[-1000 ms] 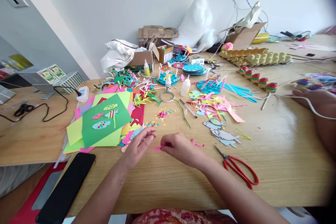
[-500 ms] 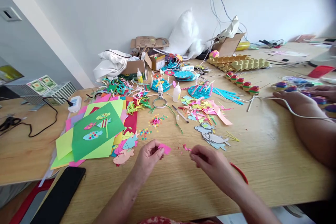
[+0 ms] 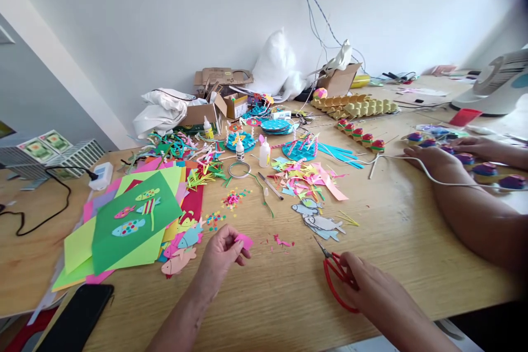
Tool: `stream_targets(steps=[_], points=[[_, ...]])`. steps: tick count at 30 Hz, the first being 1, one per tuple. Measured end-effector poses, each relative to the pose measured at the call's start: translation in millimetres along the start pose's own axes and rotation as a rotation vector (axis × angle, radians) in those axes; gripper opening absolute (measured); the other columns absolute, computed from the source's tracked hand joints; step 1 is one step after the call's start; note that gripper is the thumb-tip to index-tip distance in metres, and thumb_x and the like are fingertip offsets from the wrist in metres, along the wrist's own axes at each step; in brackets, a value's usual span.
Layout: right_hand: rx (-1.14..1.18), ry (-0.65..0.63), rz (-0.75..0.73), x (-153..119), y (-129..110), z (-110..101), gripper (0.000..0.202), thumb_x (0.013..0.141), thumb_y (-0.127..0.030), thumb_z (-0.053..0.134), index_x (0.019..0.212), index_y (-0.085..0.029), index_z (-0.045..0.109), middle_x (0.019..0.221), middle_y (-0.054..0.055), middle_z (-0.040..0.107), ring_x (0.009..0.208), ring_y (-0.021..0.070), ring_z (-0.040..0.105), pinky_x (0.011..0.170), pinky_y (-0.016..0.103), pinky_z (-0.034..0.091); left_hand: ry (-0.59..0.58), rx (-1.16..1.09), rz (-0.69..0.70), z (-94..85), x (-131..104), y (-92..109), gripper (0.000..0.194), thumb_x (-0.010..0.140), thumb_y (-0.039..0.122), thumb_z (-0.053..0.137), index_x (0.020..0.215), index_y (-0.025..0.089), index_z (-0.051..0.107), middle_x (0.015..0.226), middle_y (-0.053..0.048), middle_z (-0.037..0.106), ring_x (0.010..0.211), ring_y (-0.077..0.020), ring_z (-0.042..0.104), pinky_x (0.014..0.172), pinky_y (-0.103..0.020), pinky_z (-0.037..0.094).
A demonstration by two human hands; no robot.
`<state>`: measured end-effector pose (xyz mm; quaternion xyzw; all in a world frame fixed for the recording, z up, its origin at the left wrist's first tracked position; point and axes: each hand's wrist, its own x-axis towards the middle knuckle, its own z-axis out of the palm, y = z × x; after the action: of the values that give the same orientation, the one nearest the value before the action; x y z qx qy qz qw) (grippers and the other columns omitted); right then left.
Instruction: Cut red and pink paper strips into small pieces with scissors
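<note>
Between the thumb and fingers of my left hand (image 3: 225, 250) is a small piece of pink paper (image 3: 244, 241). My right hand (image 3: 363, 280) is closed around the red handles of a pair of scissors (image 3: 335, 275), whose blades point up and left, away from me. Small pink paper scraps (image 3: 281, 240) lie on the table between my hands. Left of them are paper fish cut-outs (image 3: 185, 242) and a green sheet (image 3: 136, 225) bearing several decorated fish. Beyond my right hand lie grey and blue paper fish (image 3: 319, 220).
Coloured strips (image 3: 309, 176), glue bottles (image 3: 264, 152) and a tape ring (image 3: 239, 169) sit farther back. A black phone (image 3: 76, 316) lies at the left edge. On the right, another person's arm (image 3: 466, 203) rests near painted egg-carton pieces (image 3: 487, 170), with a white cable (image 3: 445, 181) across it.
My right hand has moved right and toward me from the pink scraps and taken hold of the scissors. My left hand keeps the pink paper. The view has shifted right.
</note>
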<state>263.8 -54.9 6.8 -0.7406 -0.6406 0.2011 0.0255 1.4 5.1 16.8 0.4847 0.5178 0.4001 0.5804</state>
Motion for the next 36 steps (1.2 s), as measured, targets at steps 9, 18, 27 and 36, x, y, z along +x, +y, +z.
stream_targets(steps=[9, 18, 27, 36], points=[[1.070, -0.250, -0.124, 12.0, -11.4, -14.5, 0.029, 0.055, -0.031, 0.062, 0.077, -0.019, 0.049, 0.067, 0.001, 0.055, 0.059, 0.0130, 0.052, 0.051, 0.023, 0.040, 0.063, -0.018, 0.056, 13.2, 9.2, -6.1, 0.012, 0.063, 0.023, 0.058, 0.065, 0.015, 0.050, 0.052, 0.004, 0.051, 0.048, -0.0065, 0.045, 0.046, -0.018, 0.037], [1.322, -0.625, -0.209, 15.6, -36.4, -3.5, 0.026, 0.063, -0.033, 0.065, 0.069, -0.016, 0.046, 0.055, -0.005, 0.048, 0.047, 0.0063, 0.043, 0.045, 0.019, 0.032, 0.140, -0.092, 0.020, 26.6, 4.8, 0.0, 0.019, 0.066, 0.030, 0.058, 0.064, 0.015, 0.046, 0.051, 0.007, 0.042, 0.043, -0.0041, 0.035, 0.039, -0.015, 0.029], [1.320, -0.311, -0.303, 34.7, -102.0, 8.7, 0.035, 0.053, -0.033, 0.072, 0.071, -0.019, 0.046, 0.075, 0.001, 0.058, 0.071, 0.0154, 0.056, 0.067, 0.029, 0.044, 0.095, -0.109, 0.036, 18.3, -9.0, 3.1, 0.020, 0.069, 0.033, 0.056, 0.067, 0.015, 0.046, 0.047, 0.008, 0.039, 0.040, -0.0042, 0.033, 0.037, -0.016, 0.025], [1.298, -0.182, -0.311, 34.4, -130.4, 24.8, 0.026, 0.061, -0.024, 0.065, 0.067, -0.019, 0.040, 0.059, -0.005, 0.050, 0.054, 0.0090, 0.047, 0.047, 0.020, 0.035, -0.083, -0.033, 0.043, 0.5, -17.4, -5.1, 0.022, 0.073, 0.036, 0.052, 0.069, 0.015, 0.047, 0.048, 0.007, 0.038, 0.043, -0.0058, 0.034, 0.039, -0.018, 0.026]])
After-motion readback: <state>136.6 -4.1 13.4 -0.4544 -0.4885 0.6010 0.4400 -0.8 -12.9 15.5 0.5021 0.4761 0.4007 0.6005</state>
